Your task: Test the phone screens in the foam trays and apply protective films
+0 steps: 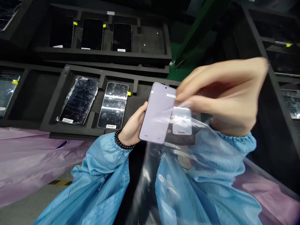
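A smartphone (157,114) with a lit, pale lilac screen is tilted in my left hand (133,126), whose fingers are mostly hidden behind it. At the phone's upper right edge, my right hand (222,93) pinches a sheet of clear plastic film (150,175), somewhat blurred. The film trails down across my front and over my right sleeve. Behind the phone, another phone with a bright face (182,122) lies in the black tray (93,132). To the left in that tray are a phone in crinkled clear wrapping (79,100) and a phone with a bubbly film (113,105).
A second black tray (105,55) farther back holds several dark phones (122,37) with yellow tabs. More trays with phones stand at the far left and along the right (260,47). Pink garments (35,165) of people show on both sides. A green surface (175,75) lies behind.
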`<state>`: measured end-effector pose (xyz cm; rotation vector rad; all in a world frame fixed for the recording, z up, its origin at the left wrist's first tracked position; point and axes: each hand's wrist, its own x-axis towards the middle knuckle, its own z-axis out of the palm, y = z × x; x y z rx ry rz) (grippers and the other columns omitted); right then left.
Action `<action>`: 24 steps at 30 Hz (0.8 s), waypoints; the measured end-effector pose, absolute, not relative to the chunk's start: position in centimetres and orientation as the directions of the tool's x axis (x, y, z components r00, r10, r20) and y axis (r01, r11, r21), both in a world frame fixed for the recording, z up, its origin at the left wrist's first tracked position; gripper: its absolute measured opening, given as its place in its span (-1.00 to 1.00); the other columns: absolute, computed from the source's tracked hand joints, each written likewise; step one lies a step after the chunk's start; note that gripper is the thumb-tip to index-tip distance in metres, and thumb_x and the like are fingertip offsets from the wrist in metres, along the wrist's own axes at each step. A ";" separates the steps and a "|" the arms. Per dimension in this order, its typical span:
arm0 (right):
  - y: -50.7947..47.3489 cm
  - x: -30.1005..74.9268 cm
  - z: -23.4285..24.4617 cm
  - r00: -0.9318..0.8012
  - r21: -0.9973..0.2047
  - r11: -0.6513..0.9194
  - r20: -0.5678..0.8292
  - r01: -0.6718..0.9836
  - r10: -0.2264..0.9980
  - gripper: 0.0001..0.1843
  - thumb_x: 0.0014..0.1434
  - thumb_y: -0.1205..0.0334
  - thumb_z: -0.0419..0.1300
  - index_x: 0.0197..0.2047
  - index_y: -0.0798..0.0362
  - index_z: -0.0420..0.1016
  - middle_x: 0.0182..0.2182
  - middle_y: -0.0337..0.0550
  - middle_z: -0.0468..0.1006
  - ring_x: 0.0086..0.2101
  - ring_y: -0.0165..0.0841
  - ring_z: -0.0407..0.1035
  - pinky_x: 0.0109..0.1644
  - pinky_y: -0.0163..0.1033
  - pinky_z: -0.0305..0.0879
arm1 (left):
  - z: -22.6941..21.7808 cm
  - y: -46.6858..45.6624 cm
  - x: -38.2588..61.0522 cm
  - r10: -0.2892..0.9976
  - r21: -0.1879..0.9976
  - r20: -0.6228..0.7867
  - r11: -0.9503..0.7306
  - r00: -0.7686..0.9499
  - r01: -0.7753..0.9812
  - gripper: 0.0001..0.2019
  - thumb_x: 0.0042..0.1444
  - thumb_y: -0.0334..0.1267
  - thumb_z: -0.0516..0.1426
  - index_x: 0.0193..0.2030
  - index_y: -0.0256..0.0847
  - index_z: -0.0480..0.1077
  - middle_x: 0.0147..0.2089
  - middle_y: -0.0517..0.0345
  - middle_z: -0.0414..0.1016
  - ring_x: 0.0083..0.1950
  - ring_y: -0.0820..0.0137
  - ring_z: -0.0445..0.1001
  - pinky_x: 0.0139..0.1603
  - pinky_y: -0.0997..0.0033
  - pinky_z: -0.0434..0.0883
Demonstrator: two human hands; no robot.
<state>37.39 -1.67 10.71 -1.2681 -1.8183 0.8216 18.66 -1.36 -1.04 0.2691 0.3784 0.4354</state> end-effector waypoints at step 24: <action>0.7 40.0 7.1 -0.106 -0.687 0.339 0.358 0.643 0.928 -0.95 0.21 0.11 0.35 -0.26 -0.28 0.65 -0.27 -0.34 0.67 -0.26 -0.23 0.53 -0.20 -0.03 0.53 | -0.2 -1.2 18.6 0.445 0.359 -0.347 0.876 0.826 -0.321 -0.31 0.43 0.08 -0.30 0.37 -0.39 0.26 0.15 -0.25 0.55 0.24 0.00 0.49 0.22 -0.11 0.44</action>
